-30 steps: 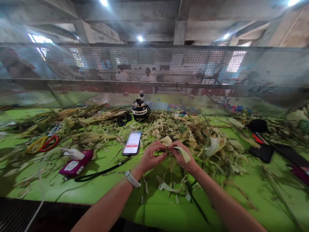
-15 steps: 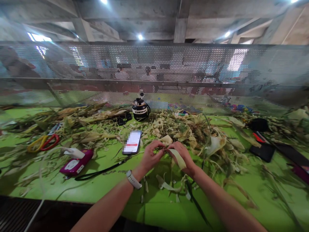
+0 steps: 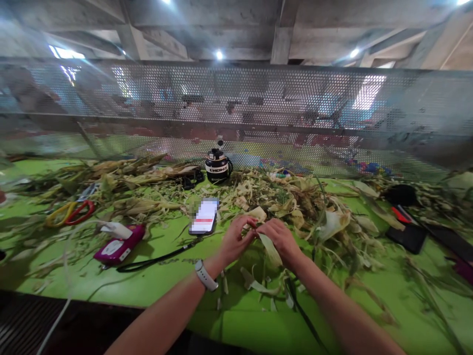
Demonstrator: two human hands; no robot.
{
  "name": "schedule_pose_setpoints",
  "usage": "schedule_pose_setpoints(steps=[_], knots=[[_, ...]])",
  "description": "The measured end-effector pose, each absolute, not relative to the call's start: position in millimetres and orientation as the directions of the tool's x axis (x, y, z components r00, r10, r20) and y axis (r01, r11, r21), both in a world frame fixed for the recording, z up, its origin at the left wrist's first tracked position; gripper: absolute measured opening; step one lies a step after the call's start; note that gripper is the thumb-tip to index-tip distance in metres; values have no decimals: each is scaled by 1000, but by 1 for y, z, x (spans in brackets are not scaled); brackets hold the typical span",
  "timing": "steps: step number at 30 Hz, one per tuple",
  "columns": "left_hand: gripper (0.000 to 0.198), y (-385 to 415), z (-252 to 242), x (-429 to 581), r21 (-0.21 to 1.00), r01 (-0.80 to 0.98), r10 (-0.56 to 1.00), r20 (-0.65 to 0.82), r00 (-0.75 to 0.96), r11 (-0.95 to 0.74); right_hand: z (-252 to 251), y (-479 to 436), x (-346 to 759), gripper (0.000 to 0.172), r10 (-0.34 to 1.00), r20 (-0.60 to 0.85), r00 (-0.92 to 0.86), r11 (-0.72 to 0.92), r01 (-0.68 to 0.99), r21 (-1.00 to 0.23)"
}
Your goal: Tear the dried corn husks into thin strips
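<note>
Just above the middle of the green table (image 3: 148,288), my left hand (image 3: 236,240) and my right hand (image 3: 280,240) meet at their fingertips. Both are closed in a pinch on a pale corn husk strip (image 3: 271,250). Its loose end hangs down below my right hand. The pinched end is mostly hidden by my fingers. Curled husk scraps (image 3: 258,286) lie on the table beneath my hands. Right behind my fingertips sits a wider pale husk piece (image 3: 257,213), at the near edge of a husk pile (image 3: 291,197).
Left of my hands lie a phone (image 3: 204,217), a black strap (image 3: 158,257), a magenta device (image 3: 120,246) with a white cable, and scissors (image 3: 79,212). A black jug (image 3: 217,166) stands before a perforated metal screen (image 3: 251,108). More husks (image 3: 148,172) cover the back left. A dark device (image 3: 406,236) lies right.
My fingertips have drawn closer together around the husk strip, and its hanging end has tipped slightly lower. The whole view has shifted a little.
</note>
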State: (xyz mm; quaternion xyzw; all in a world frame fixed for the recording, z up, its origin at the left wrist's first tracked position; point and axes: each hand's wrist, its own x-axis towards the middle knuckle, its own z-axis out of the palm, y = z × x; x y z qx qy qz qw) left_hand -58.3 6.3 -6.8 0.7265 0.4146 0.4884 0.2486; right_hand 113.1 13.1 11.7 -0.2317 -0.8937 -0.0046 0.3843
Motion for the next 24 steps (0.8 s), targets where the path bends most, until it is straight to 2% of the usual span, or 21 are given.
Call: schedule_pose_setpoints(steps=[7, 13, 19, 24], knots=[[14, 4, -4, -58, 724, 398, 822, 542, 177, -563, 13, 13, 118, 10, 432, 676, -597, 879, 446, -167], [10, 2, -1, -58, 755, 328, 819, 558, 133, -568, 8, 17, 120, 11, 445, 681, -582, 880, 425, -211], [5, 1, 3, -59, 864, 169, 880, 471, 65, -474, -10, 25, 116, 14, 628, 658, -415, 764, 489, -422], [6, 0, 1, -59, 931, 25, 921, 355, 159, -363, -14, 24, 114, 12, 617, 658, -431, 775, 478, -413]])
